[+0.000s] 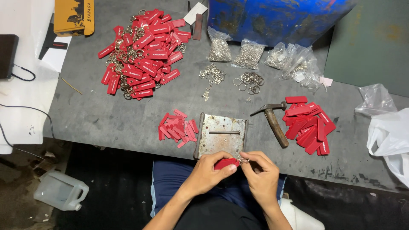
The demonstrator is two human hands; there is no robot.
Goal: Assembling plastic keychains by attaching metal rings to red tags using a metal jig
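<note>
A red tag point(226, 163) is pinched in the left hand point(209, 170), a silver ring point(243, 159) in the right hand point(263, 175). Red tags with pale lettering and silver rings are heaped point(142, 53) on the dark grey bench point(93, 115). Plain red strips point(177, 127) and red blanks point(309, 125) are shown beside a rust-spotted grey metal plate point(220, 136). A brown-handled hammer point(273, 121), clear bags of silver rings point(249, 54), a blue scuffed drum point(277, 17) and a yellow box point(73, 17) are also seen.
</note>
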